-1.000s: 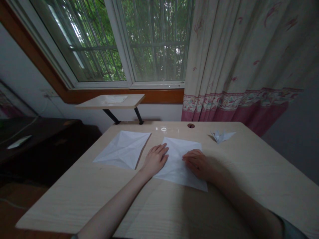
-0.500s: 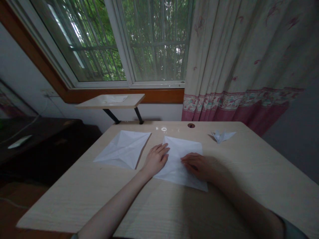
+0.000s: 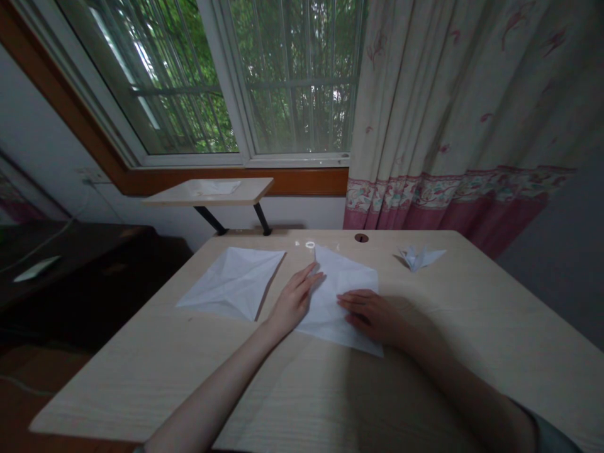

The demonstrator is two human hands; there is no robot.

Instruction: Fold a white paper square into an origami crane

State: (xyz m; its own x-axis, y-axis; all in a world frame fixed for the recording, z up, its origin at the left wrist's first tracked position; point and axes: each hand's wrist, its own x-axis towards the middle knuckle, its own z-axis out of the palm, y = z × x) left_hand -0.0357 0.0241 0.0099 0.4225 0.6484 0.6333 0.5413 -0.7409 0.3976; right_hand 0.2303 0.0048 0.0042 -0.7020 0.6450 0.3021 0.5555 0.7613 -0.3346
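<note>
A white paper sheet (image 3: 342,283) lies in the middle of the light wooden table (image 3: 302,390). My left hand (image 3: 295,301) is at the sheet's left edge, fingers stretched toward its far left corner, which stands lifted off the table. My right hand (image 3: 370,314) lies flat on the sheet's near right part, fingers extended and pointing left. Neither hand grips anything that I can see.
A second creased white sheet (image 3: 233,283) lies to the left. A small folded paper crane (image 3: 419,257) sits at the far right of the table, near a cable hole (image 3: 361,238). A small shelf (image 3: 210,190), window and curtain (image 3: 453,113) are behind; a dark cabinet (image 3: 70,270) stands left.
The sheet's far left corner has risen off the table beside my left fingers. My right hand has slid slightly left on the paper, and the sheet has shifted a little.
</note>
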